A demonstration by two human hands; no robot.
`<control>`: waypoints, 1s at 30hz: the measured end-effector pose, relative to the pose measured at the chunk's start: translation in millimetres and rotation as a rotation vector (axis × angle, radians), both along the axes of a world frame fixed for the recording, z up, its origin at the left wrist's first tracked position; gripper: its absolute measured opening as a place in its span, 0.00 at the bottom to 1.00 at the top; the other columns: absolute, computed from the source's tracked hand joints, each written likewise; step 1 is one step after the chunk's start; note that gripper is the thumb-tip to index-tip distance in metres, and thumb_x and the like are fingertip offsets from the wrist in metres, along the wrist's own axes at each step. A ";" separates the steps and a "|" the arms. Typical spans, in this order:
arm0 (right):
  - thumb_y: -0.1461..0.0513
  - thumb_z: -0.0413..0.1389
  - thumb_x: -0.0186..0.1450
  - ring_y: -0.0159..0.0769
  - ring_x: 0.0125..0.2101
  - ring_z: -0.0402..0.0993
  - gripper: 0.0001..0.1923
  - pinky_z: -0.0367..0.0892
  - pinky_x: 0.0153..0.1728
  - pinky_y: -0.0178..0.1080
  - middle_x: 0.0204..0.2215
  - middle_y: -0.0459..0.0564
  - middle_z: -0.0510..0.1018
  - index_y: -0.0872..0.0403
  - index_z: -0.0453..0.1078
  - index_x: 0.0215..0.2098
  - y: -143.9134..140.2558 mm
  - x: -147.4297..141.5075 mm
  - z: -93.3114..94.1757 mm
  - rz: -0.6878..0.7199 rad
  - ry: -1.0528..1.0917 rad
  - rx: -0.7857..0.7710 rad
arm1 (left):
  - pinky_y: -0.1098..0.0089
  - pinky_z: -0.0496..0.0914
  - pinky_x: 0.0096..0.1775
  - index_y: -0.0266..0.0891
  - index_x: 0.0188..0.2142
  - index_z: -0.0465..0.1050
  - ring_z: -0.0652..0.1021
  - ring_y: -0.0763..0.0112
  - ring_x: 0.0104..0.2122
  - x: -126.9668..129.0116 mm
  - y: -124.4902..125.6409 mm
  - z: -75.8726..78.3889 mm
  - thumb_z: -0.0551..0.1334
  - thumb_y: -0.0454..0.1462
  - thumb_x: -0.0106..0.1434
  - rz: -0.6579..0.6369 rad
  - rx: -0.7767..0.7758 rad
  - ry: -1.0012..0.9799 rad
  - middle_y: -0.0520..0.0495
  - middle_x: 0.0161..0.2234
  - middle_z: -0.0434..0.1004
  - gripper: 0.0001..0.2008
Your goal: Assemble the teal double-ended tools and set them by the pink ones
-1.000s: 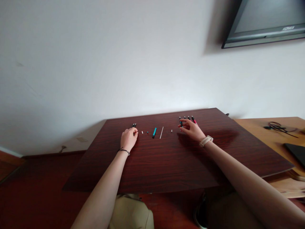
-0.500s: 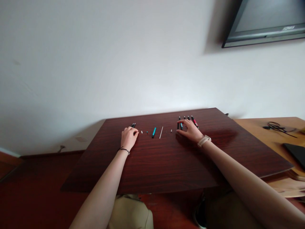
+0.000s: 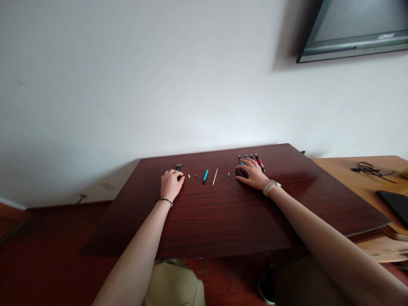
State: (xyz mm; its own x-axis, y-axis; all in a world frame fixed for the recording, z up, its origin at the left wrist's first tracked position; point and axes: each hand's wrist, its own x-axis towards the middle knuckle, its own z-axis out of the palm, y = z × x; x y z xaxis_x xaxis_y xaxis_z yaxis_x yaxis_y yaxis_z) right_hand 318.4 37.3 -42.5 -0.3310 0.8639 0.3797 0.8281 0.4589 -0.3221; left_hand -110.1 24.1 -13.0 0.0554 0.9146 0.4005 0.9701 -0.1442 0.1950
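My left hand (image 3: 172, 184) rests on the table with its fingers curled and the thumb close to the forefinger; whatever is between them is hidden. Just beyond it lie dark pens (image 3: 178, 167). My right hand (image 3: 253, 174) is lowered over the table, thumb and fingers apart, around a small black piece (image 3: 237, 172) and partly over a blue pen (image 3: 241, 162). Between the hands lie a small white piece (image 3: 189, 176), a tiny blue piece (image 3: 196, 176), a blue pen barrel (image 3: 205, 176), a white ink refill (image 3: 215, 176), a tiny spring-like piece (image 3: 222, 175) and a small pen tip (image 3: 228, 174).
Several more pens, one a red-and-black pen (image 3: 260, 162), lie beyond my right hand on the dark wooden table (image 3: 204, 225). A lighter desk (image 3: 344, 170) at the right bears a black cable (image 3: 369, 168) and a dark flat device (image 3: 393, 205). A television (image 3: 357, 34) hangs on the wall.
My right hand has shifted slightly left and lower, its fingers now covering more of the blue pen. My left hand stays in nearly the same place.
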 end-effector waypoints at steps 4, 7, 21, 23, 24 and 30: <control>0.46 0.62 0.68 0.64 0.74 0.51 0.24 0.52 0.71 0.70 0.71 0.56 0.66 0.44 0.77 0.59 1.1 0.2 0.0 0.022 -0.007 -0.009 | 0.56 0.68 0.52 0.46 0.44 0.83 0.76 0.51 0.51 -1.5 -1.5 0.2 0.64 0.41 0.71 0.009 -0.004 0.004 0.41 0.50 0.82 0.08; 0.45 0.62 0.69 0.64 0.74 0.50 0.25 0.50 0.72 0.70 0.72 0.55 0.66 0.44 0.77 0.60 2.1 0.7 -1.3 0.027 -0.014 -0.016 | 0.56 0.68 0.52 0.45 0.43 0.83 0.76 0.51 0.51 -2.7 -2.6 0.2 0.64 0.41 0.71 0.006 -0.010 0.005 0.41 0.49 0.81 0.08; 0.44 0.62 0.69 0.64 0.73 0.53 0.26 0.51 0.72 0.71 0.70 0.56 0.69 0.45 0.77 0.60 2.2 -0.5 -2.6 0.018 0.006 -0.007 | 0.56 0.68 0.51 0.46 0.42 0.83 0.76 0.51 0.50 -2.3 -1.6 -0.5 0.63 0.41 0.71 -0.010 0.000 0.007 0.41 0.49 0.82 0.09; 0.44 0.62 0.68 0.65 0.73 0.54 0.27 0.51 0.71 0.71 0.70 0.57 0.69 0.45 0.77 0.61 3.1 0.0 -2.9 0.017 0.010 -0.010 | 0.55 0.68 0.51 0.46 0.42 0.83 0.76 0.51 0.51 -2.5 -1.9 -0.5 0.63 0.41 0.71 -0.007 -0.005 0.000 0.42 0.49 0.82 0.08; 0.44 0.63 0.68 0.65 0.73 0.54 0.28 0.51 0.71 0.71 0.70 0.57 0.69 0.45 0.77 0.61 3.5 0.4 -3.1 0.017 0.011 -0.010 | 0.55 0.68 0.51 0.46 0.42 0.83 0.76 0.51 0.51 -2.6 -2.1 -0.4 0.63 0.41 0.71 -0.006 -0.008 -0.002 0.42 0.49 0.82 0.08; 0.44 0.64 0.67 0.64 0.73 0.55 0.37 0.51 0.72 0.69 0.71 0.58 0.68 0.46 0.68 0.70 -2.4 1.0 3.1 0.024 0.005 -0.005 | 0.54 0.68 0.54 0.46 0.49 0.81 0.75 0.49 0.54 -2.4 -6.6 3.3 0.64 0.41 0.70 0.000 -0.004 0.019 0.41 0.52 0.80 0.11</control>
State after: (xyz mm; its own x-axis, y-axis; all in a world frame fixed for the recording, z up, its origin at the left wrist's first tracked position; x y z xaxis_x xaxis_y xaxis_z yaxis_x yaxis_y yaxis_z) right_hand 319.4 34.9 -39.4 -0.3499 0.8574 0.3774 0.8153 0.4771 -0.3281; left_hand -112.5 17.5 -9.7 0.0629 0.9162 0.3959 0.9737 -0.1434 0.1771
